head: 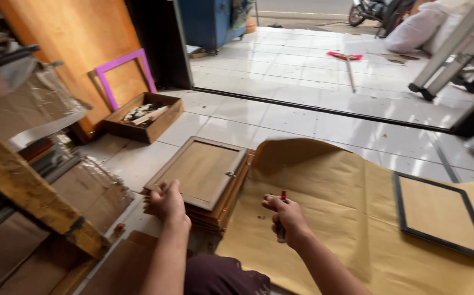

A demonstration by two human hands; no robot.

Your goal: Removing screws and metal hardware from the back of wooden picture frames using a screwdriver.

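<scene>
**Hands over frames and brown paper**

Here the person sits on a tiled floor (302,117), both forearms reaching forward; the left hand (167,202) rests on the near corner of a stack of wooden frames (201,175), its fingers curled loosely against the top frame's edge, holding nothing that can be made out; the right hand (285,217) is closed in a fist around a screwdriver (283,188), whose red collar and thin shaft stick up above the knuckles while the handle's end shows below the hand; the tool hangs over a wide sheet of brown paper (335,191) that covers the floor to the right of the stack and curls up at its far edge; a black frame (439,216) lies flat on the paper, well apart from the right hand; beyond the stack, a wooden box (141,116) of small parts sits on the tiles; a purple frame (121,76) leans on a wooden board (78,38) behind it; farther off, a red broom (347,60) lies on the floor.
</scene>
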